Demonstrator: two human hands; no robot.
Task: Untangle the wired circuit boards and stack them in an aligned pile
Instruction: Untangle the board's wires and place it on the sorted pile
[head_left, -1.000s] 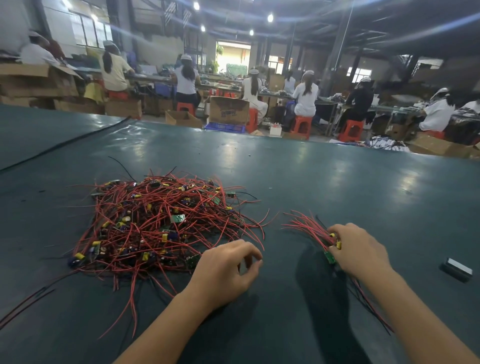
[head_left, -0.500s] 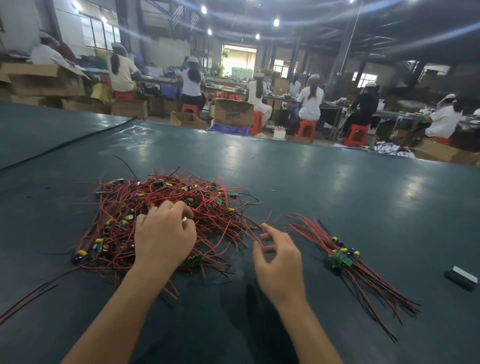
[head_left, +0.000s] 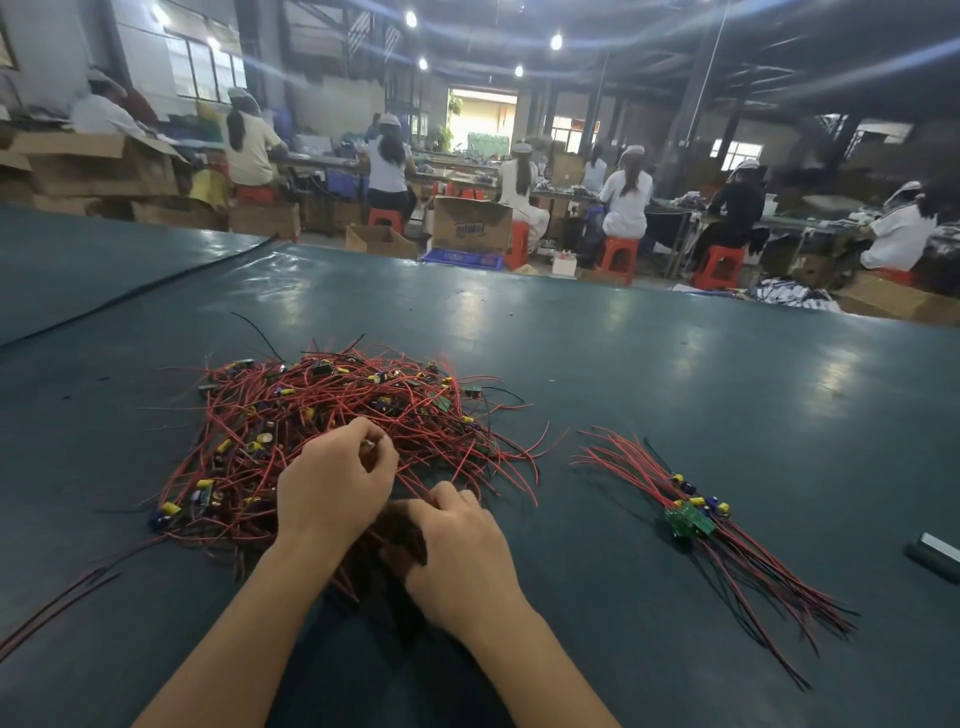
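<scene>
Though tangled, wired boards (head_left: 322, 410) under fingers (head_left: 356, 439).

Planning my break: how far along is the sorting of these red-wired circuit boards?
Done: a small aligned bundle of green circuit boards with red wires lies on the right of the dark green table. In hand: the left hand and right hand grip wires at the near edge of the large tangled heap of red-wired boards. Left: nearly all of that heap.
</scene>
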